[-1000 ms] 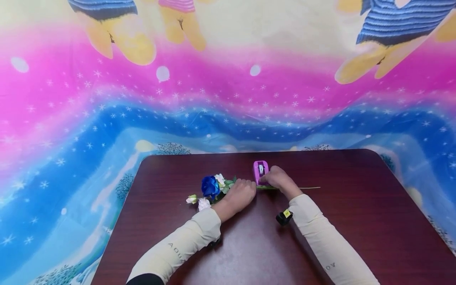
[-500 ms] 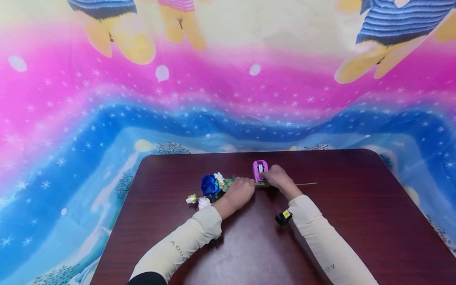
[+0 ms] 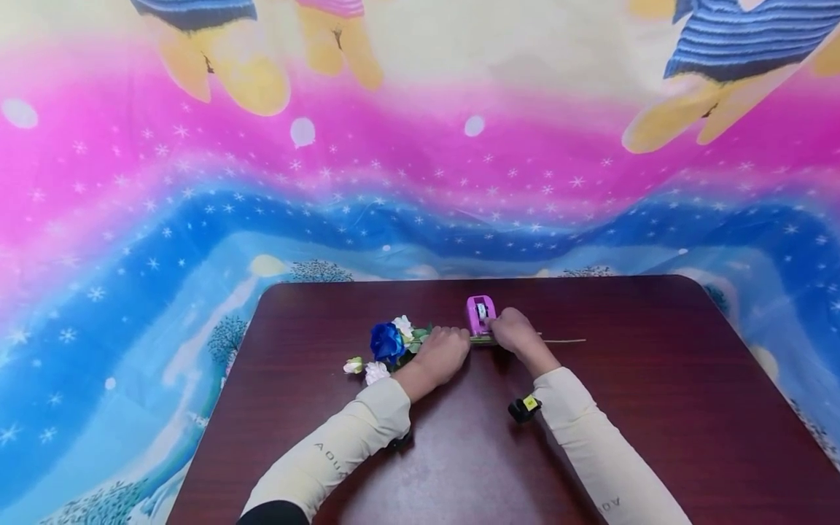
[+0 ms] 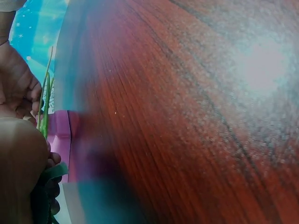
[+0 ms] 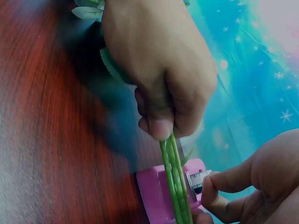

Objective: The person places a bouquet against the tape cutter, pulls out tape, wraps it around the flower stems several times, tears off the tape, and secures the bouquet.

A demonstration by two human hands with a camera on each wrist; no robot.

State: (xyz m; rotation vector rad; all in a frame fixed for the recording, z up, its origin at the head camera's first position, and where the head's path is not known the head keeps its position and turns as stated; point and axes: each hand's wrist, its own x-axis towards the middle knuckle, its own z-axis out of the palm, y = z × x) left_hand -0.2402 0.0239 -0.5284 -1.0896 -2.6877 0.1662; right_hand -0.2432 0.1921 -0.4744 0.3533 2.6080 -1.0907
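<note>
Several grn stems, blue rose

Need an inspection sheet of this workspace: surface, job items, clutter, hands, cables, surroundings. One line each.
Surface: glossy reddish-brown table, light reflecting near the person.
Job's things: blue rose, white flowers and pale bud, at the left; green stems run right, past the pink tape dispenser.
Clutter: nothing seen.
Left hand: grips the stems.
Right hand: thumb and a finger at the dispenser's roll; whether they pinch tape, cannot tell.
Cables: nothing seen.
Surroundings: pink-and-blue snowflake backdrop behind the table; pale sleeves on both forearms; black device at the right wrist.
</note>
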